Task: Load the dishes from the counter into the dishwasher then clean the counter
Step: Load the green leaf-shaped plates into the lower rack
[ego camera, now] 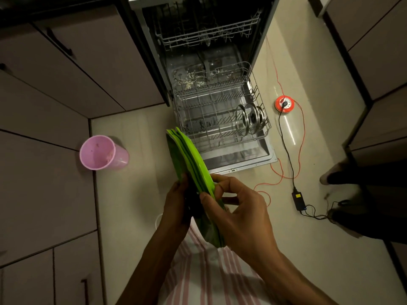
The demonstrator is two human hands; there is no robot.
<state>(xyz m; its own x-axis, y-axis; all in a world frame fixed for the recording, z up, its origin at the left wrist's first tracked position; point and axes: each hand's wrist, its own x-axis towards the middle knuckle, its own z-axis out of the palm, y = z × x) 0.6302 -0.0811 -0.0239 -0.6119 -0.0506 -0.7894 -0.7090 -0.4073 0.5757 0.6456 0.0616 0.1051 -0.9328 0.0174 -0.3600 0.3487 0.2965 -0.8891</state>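
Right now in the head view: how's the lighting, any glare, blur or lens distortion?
Head view: dim overall, upper left nearly black; glare streak on the floor beside the dishwasher; wide-angle bending of cabinet lines; green plates and both hands, left and right, reasonably sharp; right edge smeared.

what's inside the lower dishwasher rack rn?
The lower rack holds steel lids upright at its right end; the remaining tines look bare. The green plates cover its near-left corner.

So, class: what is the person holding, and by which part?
A stack of green plates, on edge: left hand behind its lower part, right hand pinching the front rim.
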